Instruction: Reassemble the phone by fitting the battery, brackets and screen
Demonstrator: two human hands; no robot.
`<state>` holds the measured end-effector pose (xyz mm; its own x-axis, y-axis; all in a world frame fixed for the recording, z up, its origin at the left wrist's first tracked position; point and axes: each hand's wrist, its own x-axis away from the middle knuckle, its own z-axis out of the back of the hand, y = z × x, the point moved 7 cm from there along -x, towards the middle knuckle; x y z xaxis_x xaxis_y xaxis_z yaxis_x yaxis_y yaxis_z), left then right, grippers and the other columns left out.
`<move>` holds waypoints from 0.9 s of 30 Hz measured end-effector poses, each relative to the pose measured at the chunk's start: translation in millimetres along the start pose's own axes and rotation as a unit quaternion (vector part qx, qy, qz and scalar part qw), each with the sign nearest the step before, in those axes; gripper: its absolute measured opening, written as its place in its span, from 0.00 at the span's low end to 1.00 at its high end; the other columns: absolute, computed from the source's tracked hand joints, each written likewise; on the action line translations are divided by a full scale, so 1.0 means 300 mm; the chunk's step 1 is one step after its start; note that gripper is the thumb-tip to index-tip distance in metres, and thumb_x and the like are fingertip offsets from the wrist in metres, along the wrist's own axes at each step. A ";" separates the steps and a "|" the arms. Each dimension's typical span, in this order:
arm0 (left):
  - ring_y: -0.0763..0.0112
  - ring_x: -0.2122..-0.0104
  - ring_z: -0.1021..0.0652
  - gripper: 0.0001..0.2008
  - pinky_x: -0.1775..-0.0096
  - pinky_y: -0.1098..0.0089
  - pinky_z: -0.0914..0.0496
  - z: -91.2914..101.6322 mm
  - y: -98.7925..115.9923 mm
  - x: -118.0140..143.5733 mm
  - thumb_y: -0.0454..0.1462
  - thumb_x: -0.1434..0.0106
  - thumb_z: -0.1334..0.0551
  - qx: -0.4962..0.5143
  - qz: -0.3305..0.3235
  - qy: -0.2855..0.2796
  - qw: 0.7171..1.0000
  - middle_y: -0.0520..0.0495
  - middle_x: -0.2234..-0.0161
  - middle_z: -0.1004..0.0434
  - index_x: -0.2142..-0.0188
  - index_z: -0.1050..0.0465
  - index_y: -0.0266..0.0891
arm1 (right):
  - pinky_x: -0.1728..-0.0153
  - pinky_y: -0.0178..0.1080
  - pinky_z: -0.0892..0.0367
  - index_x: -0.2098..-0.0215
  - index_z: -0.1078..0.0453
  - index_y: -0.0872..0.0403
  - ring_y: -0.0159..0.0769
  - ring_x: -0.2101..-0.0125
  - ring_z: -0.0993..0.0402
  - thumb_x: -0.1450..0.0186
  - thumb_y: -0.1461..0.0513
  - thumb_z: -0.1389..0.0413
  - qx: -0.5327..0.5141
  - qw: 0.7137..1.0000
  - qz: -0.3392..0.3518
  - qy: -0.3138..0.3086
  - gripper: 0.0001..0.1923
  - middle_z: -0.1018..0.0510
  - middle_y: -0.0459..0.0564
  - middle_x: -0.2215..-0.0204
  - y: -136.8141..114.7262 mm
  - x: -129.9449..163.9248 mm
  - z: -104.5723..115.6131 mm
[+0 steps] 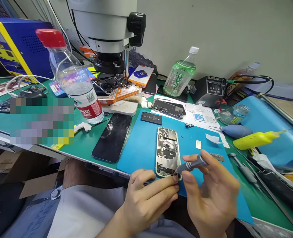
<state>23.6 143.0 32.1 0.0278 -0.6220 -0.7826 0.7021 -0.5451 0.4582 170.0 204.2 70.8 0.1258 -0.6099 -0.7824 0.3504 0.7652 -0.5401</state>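
An opened phone (170, 148) lies on the blue mat with its inner parts showing and its screen off. My left hand (148, 195) is closed against the phone's lower edge, fingertips at its bottom right corner; its thumb is partly hidden. Between thumb and fingers, my right hand (211, 191) grips a grey screwdriver (192, 164), slanted so its tip meets that same corner. Just above the phone is a black battery (151, 118). A removed screen assembly (168, 108) rests on white paper further back. Small metal parts, including a pale plate (198, 144), lie to the right.
A dark phone (113, 137) and a red-capped water bottle (80, 89) stand left of the blue mat (136, 148). A microscope (106, 29) rises behind. On the right are a yellow squeeze bottle (254, 140), a blue air blower (237, 131), a glass jar (235, 115) and tools.
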 end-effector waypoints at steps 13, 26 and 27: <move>0.65 0.57 0.26 0.08 0.51 0.63 0.33 0.016 0.036 -0.050 0.37 0.21 0.35 -0.010 0.036 -0.022 0.999 0.65 0.49 0.11 0.52 0.15 0.46 | 0.75 0.31 0.29 0.27 0.37 0.41 0.30 0.71 0.28 0.23 0.54 0.38 -0.133 0.933 -0.314 0.113 0.28 0.19 0.47 0.60 0.114 -0.005 0.031; 0.66 0.65 0.27 0.05 0.60 0.61 0.36 -0.012 0.016 -0.115 0.41 0.24 0.32 -0.050 0.085 -0.043 0.994 0.69 0.52 0.10 0.54 0.14 0.51 | 0.76 0.32 0.27 0.31 0.33 0.37 0.33 0.68 0.23 0.24 0.55 0.37 -0.215 0.914 -0.317 0.132 0.25 0.20 0.48 0.59 0.102 0.011 0.046; 0.66 0.65 0.27 0.05 0.60 0.61 0.37 -0.015 0.017 -0.113 0.41 0.24 0.31 -0.052 0.087 -0.040 0.994 0.69 0.52 0.10 0.54 0.14 0.51 | 0.76 0.33 0.26 0.32 0.33 0.37 0.32 0.70 0.24 0.24 0.55 0.38 -0.221 0.917 -0.311 0.118 0.24 0.20 0.48 0.60 0.099 0.011 0.041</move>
<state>29.3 163.8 59.2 0.1018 -0.7465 -0.6576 0.7618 -0.3665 0.5341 192.2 222.3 56.0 -0.1937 -0.9348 -0.2976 -0.1317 0.3254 -0.9364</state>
